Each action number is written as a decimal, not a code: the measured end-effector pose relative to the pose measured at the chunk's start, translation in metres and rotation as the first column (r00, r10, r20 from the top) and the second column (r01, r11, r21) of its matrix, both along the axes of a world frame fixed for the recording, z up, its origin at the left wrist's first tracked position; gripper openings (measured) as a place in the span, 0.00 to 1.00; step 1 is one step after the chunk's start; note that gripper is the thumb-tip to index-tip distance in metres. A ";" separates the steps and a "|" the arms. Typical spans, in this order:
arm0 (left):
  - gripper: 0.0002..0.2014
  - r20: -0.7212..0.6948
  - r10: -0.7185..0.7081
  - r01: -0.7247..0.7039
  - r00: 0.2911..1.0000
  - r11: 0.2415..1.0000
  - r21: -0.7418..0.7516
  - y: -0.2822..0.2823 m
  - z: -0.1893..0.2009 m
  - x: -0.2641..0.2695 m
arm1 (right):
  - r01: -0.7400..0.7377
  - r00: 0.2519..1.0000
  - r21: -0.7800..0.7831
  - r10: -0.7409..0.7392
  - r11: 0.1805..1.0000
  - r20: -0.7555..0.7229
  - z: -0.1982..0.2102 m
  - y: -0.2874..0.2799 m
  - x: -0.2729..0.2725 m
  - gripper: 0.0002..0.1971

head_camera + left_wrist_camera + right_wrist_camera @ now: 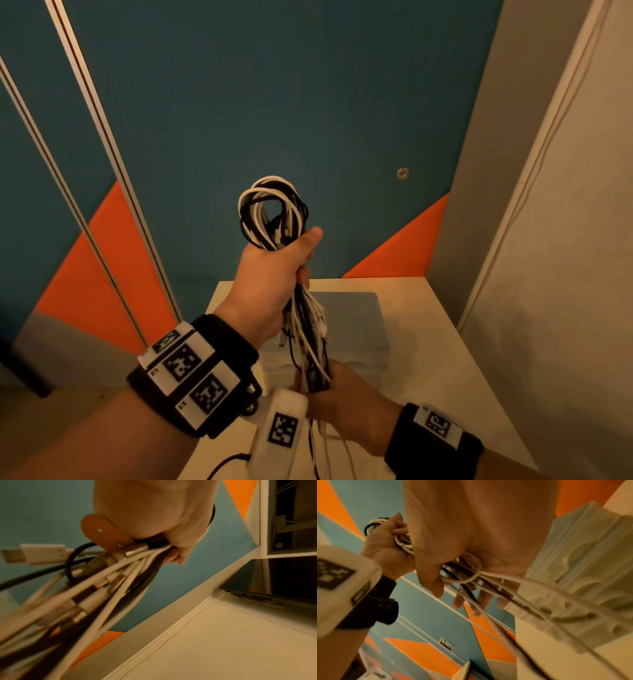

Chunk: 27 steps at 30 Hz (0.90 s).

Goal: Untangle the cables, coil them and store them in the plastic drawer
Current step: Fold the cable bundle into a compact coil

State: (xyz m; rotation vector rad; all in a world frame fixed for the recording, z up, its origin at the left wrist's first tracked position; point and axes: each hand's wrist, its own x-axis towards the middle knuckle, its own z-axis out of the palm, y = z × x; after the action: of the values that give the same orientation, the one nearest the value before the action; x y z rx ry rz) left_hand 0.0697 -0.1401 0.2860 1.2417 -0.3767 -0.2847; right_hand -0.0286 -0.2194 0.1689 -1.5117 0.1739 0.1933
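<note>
Up above the white bench (pixel 445 342), the left hand (pixel 270 277) grips a tangled bundle of black and white cables (pixel 270 209) in a fist, loops standing out over the thumb. Lower down, the right hand (pixel 346 401) has its fingers curled round the hanging strands of the same bundle, whose plug ends dangle below. Behind the bundle, the translucent plastic drawer unit (pixel 356 329) stands on the bench against the teal and orange wall (pixel 274 102). A tan leather strap (pixel 101 532) sticks out beside the left fist.
</note>
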 end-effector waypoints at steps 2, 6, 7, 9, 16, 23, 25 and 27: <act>0.12 -0.028 -0.022 0.022 0.999 1.000 -0.017 0.002 0.001 0.001 | -0.020 1.000 0.025 0.020 0.999 0.001 0.001 -0.002 -0.004 0.06; 0.10 -0.033 -0.063 0.062 0.998 0.998 -0.026 0.008 0.002 0.002 | -0.102 0.995 -0.038 0.102 0.994 0.000 0.004 -0.012 -0.009 0.06; 0.10 -0.019 -0.068 0.068 0.997 0.997 -0.023 0.009 0.002 0.003 | -0.121 0.993 -0.048 0.122 0.991 0.004 0.005 -0.016 -0.010 0.08; 0.10 0.009 -0.080 0.080 0.997 0.997 0.003 0.013 0.003 0.002 | -0.136 0.991 -0.100 0.136 0.986 -0.001 0.007 -0.022 -0.012 0.09; 0.15 0.200 -0.133 0.118 0.971 0.990 0.083 0.028 0.023 0.010 | -0.008 0.999 -0.262 -0.002 0.965 -0.041 -0.004 -0.042 -0.023 0.05; 0.14 0.271 -0.152 0.120 0.951 0.984 0.131 0.027 0.029 0.009 | -0.203 0.977 -0.536 0.202 0.819 -0.062 0.020 -0.065 -0.022 0.14; 0.14 0.338 -0.167 0.115 0.926 0.979 0.167 0.024 0.025 0.007 | -0.196 0.978 -0.541 0.204 0.818 -0.045 0.021 -0.076 -0.019 0.47; 0.15 0.399 -0.194 0.110 0.896 0.968 0.225 0.018 0.020 0.001 | -0.087 0.989 -0.462 0.133 0.882 0.068 0.025 -0.073 -0.012 0.67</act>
State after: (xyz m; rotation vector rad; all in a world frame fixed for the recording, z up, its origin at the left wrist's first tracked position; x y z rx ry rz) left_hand 0.0705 -0.1220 0.3062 1.4730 -0.8377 -0.1900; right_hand -0.0406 -0.2924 0.1937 -2.0036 0.0546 0.1752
